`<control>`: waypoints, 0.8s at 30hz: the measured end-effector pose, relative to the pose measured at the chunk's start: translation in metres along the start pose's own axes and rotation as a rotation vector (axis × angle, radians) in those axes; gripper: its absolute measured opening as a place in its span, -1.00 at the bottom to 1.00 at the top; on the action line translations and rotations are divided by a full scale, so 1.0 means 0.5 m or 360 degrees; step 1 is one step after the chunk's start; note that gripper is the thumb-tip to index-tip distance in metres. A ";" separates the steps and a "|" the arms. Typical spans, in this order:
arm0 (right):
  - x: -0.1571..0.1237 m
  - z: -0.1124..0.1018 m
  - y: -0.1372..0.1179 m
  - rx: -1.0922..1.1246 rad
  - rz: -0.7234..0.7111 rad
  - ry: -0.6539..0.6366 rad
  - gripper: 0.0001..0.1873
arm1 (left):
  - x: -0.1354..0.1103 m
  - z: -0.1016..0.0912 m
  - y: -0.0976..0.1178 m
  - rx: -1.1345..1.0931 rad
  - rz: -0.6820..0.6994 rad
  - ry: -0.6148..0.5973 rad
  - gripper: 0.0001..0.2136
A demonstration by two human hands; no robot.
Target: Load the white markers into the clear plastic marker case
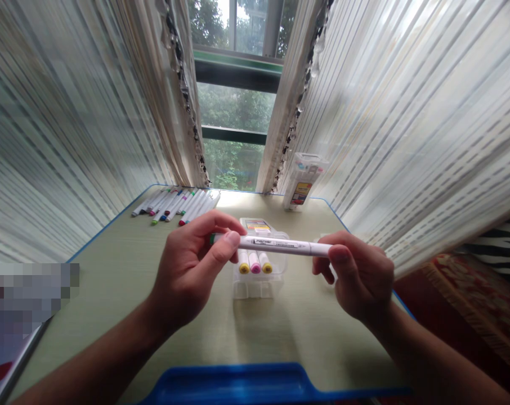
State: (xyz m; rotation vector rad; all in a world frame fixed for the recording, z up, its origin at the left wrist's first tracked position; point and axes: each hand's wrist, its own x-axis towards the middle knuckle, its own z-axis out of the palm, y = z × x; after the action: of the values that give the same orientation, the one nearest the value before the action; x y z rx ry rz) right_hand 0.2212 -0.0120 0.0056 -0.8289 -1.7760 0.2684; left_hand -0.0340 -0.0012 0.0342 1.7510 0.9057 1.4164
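Note:
A white marker pen [276,245] with a green end is held level in front of me, printed side up. My left hand [193,261] pinches it near the green end. The other end sits between the thumb and fingers of my right hand [358,273]. Behind and below the pen, an open clear plastic case [255,289] rests on the table, with its lid [257,225] toward the window. Three markers [255,264] lie in the case, two with yellow ends and one with a pink end; the pen covers part of them.
Several loose markers [174,207] lie at the table's far left. A closed clear marker case [303,183] stands upright at the far right. The pale table [124,270] has a blue edge and a blue tray [238,385] at the front. Curtains [90,95] flank the window.

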 end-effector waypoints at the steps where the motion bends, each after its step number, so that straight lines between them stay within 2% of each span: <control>1: 0.000 0.000 0.000 0.0001 -0.0004 -0.0006 -0.63 | 0.000 0.000 0.001 0.0011 0.0005 0.0002 -0.85; 16: 0.001 -0.003 -0.002 -0.0063 -0.0011 -0.0066 -0.65 | -0.001 -0.001 0.003 0.0099 0.0031 -0.0004 -0.84; 24: -0.002 -0.005 0.000 0.0014 0.0025 -0.0104 -0.59 | -0.003 -0.003 -0.001 0.0086 0.0041 0.0002 -0.84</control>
State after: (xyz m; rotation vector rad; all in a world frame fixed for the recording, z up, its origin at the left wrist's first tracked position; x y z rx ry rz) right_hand 0.2236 -0.0131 0.0058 -0.8366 -1.8285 0.3167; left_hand -0.0357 -0.0019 0.0333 1.8075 0.9331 1.4217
